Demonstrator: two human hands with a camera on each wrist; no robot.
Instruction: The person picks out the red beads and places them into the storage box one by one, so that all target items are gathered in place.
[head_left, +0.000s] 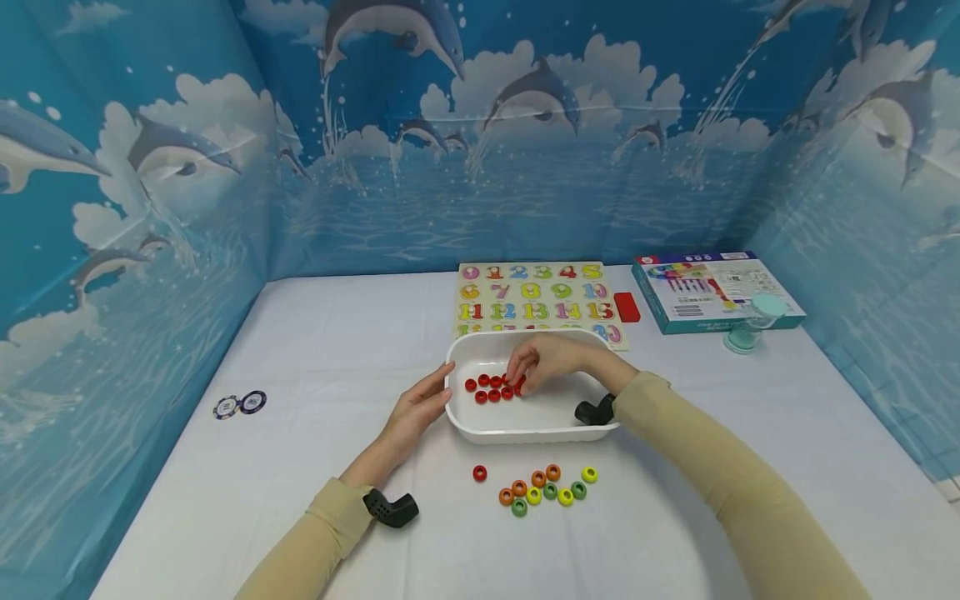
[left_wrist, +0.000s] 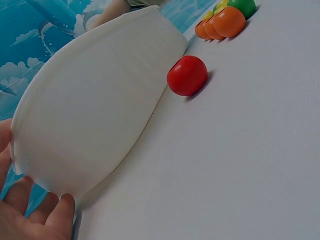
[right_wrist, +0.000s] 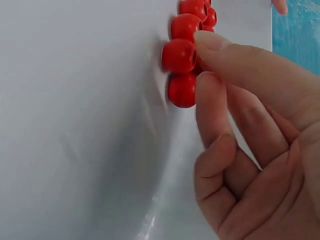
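A white plastic tray [head_left: 540, 421] stands in the middle of the table, holding red beads [head_left: 494, 396] in two rows. My right hand [head_left: 555, 357] reaches into it over the right end of those rows. In the right wrist view, thumb and index fingertip pinch a red bead [right_wrist: 178, 56] beside the others; the fingers partly hide neighbouring beads. My left hand [head_left: 408, 421] touches the tray's left end, its fingertips [left_wrist: 65, 202] against the outer wall. One loose red bead [left_wrist: 187, 76] lies on the cloth in front of the tray.
Orange, yellow and green beads [head_left: 566, 497] lie in front of the tray. Behind it is a number board [head_left: 532, 292] with a red block [head_left: 627, 307] alongside. A flat box [head_left: 720, 292] and a turquoise-capped sand timer [head_left: 742, 338] stand back right. Two round chips [head_left: 226, 407] lie left.
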